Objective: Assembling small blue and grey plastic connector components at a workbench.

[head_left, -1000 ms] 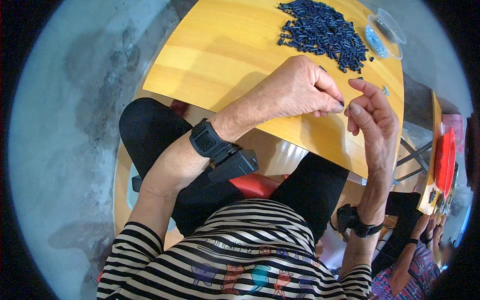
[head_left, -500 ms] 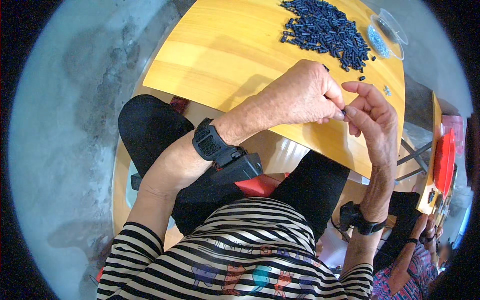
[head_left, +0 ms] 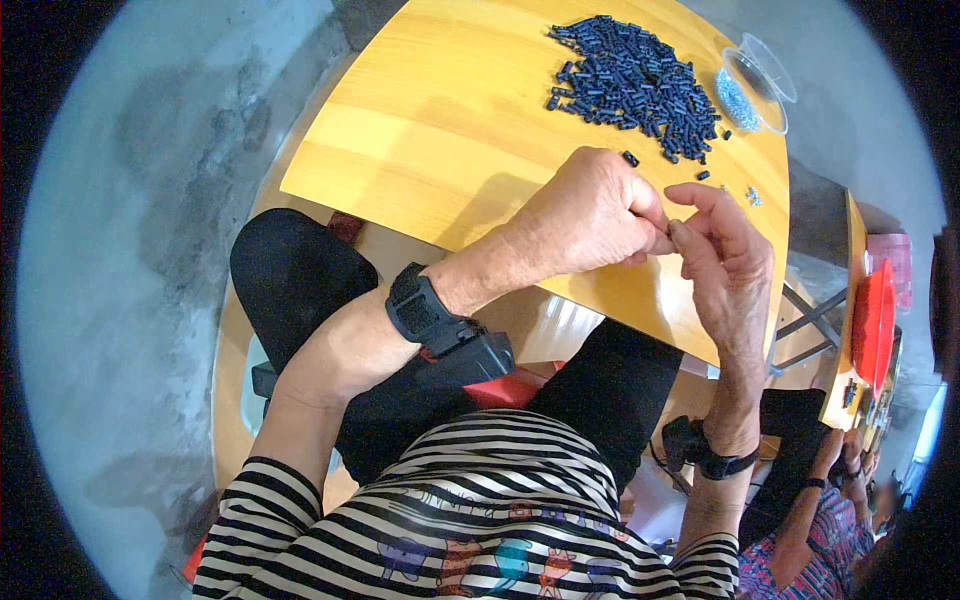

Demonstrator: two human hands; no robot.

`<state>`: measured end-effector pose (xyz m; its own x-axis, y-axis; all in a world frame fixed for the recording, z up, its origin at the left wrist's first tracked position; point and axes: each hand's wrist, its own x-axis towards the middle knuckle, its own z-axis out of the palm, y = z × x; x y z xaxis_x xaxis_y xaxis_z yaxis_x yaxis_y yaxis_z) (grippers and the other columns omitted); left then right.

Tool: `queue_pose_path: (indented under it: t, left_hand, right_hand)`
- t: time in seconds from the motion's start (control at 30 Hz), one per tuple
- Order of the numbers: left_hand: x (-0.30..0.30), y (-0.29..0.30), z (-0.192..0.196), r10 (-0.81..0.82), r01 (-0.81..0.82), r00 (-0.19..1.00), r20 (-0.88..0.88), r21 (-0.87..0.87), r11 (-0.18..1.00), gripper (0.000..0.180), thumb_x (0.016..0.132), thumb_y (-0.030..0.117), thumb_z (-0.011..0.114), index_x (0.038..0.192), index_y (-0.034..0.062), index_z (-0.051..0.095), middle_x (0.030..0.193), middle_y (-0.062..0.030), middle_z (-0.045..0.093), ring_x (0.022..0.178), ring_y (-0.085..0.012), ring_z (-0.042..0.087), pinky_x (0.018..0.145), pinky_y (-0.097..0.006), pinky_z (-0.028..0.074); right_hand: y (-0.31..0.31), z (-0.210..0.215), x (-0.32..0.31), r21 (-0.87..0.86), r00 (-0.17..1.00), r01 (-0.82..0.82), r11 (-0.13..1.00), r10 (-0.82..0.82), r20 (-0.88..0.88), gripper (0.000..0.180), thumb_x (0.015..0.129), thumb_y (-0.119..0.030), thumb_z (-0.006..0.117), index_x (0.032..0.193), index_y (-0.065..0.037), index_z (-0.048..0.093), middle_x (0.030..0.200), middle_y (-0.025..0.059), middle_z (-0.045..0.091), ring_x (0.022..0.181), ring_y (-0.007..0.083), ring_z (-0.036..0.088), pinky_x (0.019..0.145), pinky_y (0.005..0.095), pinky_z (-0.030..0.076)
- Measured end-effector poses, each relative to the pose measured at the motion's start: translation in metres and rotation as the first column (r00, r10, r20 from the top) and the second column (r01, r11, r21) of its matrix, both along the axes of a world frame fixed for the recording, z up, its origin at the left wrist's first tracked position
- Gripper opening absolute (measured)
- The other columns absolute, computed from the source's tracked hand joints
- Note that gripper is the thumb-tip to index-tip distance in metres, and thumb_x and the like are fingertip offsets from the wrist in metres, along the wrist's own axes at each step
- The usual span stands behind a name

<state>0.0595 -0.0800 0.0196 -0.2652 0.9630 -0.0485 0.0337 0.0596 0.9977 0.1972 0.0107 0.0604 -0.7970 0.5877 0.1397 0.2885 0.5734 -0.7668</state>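
My left hand (head_left: 600,215) and my right hand (head_left: 730,250) meet over the near right part of the yellow wooden table (head_left: 430,130). Their fingertips pinch together on a small dark piece, nearly all hidden by the fingers. The right index finger arches above the pinch. Beyond the hands lies a heap of short black cylindrical pieces (head_left: 640,90). One loose black piece (head_left: 631,159) rests just past my left knuckles, and another (head_left: 704,175) sits beyond my right fingers. A few tiny shiny bits (head_left: 753,196) lie to the right of them.
At the table's far right stands a clear plastic container (head_left: 775,85) with small shiny bluish bits (head_left: 737,100) inside. My legs are under the near edge. On the right, another person's arms (head_left: 815,480) are by a second table with a red tray (head_left: 873,325).
The table and heap sit slightly lower and more to the left in view. Both hands stay pinched together; the dark piece between the fingertips shows less than before.
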Motion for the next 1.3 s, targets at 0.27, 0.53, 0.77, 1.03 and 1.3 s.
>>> queue_pose_path:
  t: [0.27,0.53,0.77,1.03,1.3]
  left_hand:
    - [0.003,0.003,-0.007,0.249,-0.089,0.883,-0.398,0.379,0.921,0.005,0.074,0.004,0.068,0.077,0.0013,0.071,0.061,-0.0064,0.064,0.055,-0.0092,0.060,0.051,-0.025,0.048]
    - [-0.004,-0.005,0.010,0.108,-0.097,0.994,-0.034,0.228,0.969,0.005,0.077,0.005,0.068,0.076,0.0004,0.070,0.063,-0.0040,0.065,0.057,-0.0076,0.060,0.052,-0.021,0.047]
    - [-0.007,-0.012,0.022,0.120,-0.090,0.989,-0.085,0.299,0.950,0.007,0.078,0.007,0.068,0.077,0.0005,0.070,0.063,-0.0037,0.064,0.058,-0.0069,0.060,0.053,-0.020,0.047]
    - [-0.013,-0.013,0.025,0.007,-0.022,0.998,0.065,0.237,0.971,0.011,0.080,0.009,0.069,0.081,-0.0013,0.070,0.065,-0.0055,0.065,0.058,-0.0093,0.061,0.054,-0.021,0.049]
    - [-0.013,-0.014,0.024,-0.091,0.058,0.971,0.221,0.151,0.987,0.016,0.080,0.009,0.070,0.088,-0.0043,0.068,0.070,-0.0074,0.066,0.061,-0.0103,0.062,0.058,-0.022,0.051]
  right_hand:
    - [-0.004,0.000,-0.005,0.162,0.999,0.013,0.987,-0.004,-0.054,0.023,0.081,0.003,0.058,0.101,-0.007,0.062,0.059,-0.0010,0.050,0.054,0.0059,0.045,0.051,0.0230,0.039]
    - [-0.002,0.005,-0.002,0.067,0.993,-0.005,0.998,0.013,-0.121,0.018,0.086,-0.003,0.057,0.103,-0.006,0.063,0.068,-0.0010,0.059,0.056,0.0056,0.050,0.051,0.0209,0.039]
    - [-0.001,0.011,0.001,-0.315,0.972,-0.075,0.946,-0.002,-0.237,0.019,0.092,-0.015,0.056,0.100,0.000,0.063,0.072,0.0017,0.060,0.056,0.0057,0.050,0.050,0.0188,0.039]
    - [0.003,0.012,0.004,-0.186,0.974,-0.070,0.980,0.026,-0.225,0.011,0.087,-0.007,0.060,0.096,-0.002,0.064,0.072,0.0002,0.060,0.058,0.0047,0.049,0.050,0.0183,0.037]
    - [-0.003,0.008,0.001,0.351,0.974,-0.001,0.936,0.081,-0.213,0.007,0.080,0.003,0.062,0.083,-0.002,0.057,0.074,0.0065,0.058,0.065,0.0153,0.056,0.059,0.0263,0.044]
